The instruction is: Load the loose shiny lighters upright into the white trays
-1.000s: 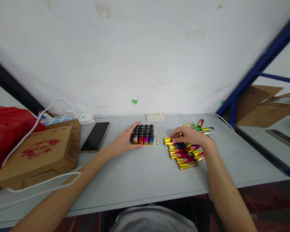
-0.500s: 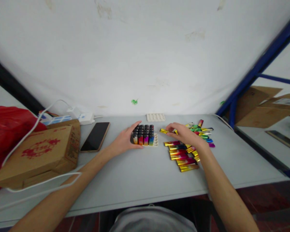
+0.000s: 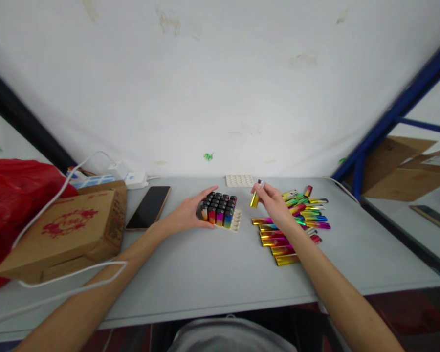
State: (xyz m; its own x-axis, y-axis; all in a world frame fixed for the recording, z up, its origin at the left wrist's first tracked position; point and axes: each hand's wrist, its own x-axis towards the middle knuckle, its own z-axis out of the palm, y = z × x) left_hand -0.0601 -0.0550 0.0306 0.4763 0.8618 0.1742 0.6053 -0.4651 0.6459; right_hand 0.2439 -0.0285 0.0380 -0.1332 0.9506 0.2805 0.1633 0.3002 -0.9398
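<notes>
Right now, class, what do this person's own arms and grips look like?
The left grip and right grip are ungloved hands, no rings visible. The left forearm and right forearm are bare, without sleeves, watch or markings in view.

The right hand [image 3: 274, 201], a second ago down at the loose lighters [image 3: 310, 213], is now holding a gold lighter [image 3: 254, 199] clear of them. That lighter, nearly level half a second ago, is standing steeply, silver end up. The tray [image 3: 236, 221] and its upright lighters [image 3: 220, 209] are sitting slightly turned.
</notes>
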